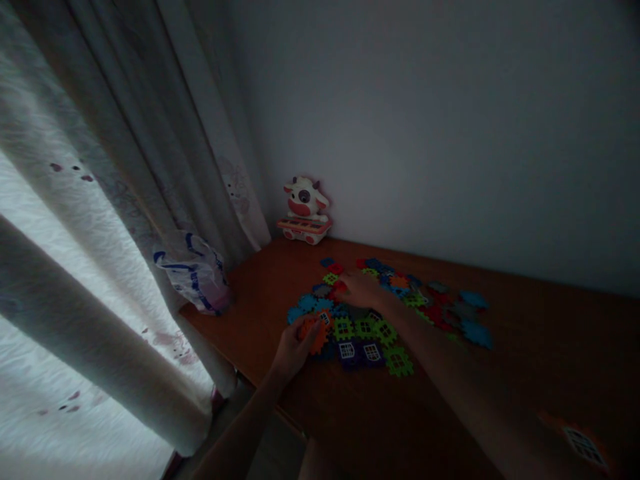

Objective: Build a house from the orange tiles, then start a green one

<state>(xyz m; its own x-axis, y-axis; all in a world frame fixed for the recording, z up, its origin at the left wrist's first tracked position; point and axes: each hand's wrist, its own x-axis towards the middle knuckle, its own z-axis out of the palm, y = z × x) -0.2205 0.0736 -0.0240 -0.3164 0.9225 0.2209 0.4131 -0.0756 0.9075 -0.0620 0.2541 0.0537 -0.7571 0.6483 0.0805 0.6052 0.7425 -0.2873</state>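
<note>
Left hand (pixel 289 349) grips orange piece (pixel 319 339), toothed, white-windowed; right hand (pixel 361 289) at red piece (pixel 340 287), hold unclear from here. Brown table (pixel 263 287), pale curtain (pixel 145 173).

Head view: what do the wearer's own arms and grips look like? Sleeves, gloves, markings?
The left grip and right grip are human hands with no gloves. The left forearm and right forearm are bare, tapering toward the wrists; no sleeve shows. I make out no watch, bracelet, cable or marking, though the picture is too dim for fine detail.
</note>
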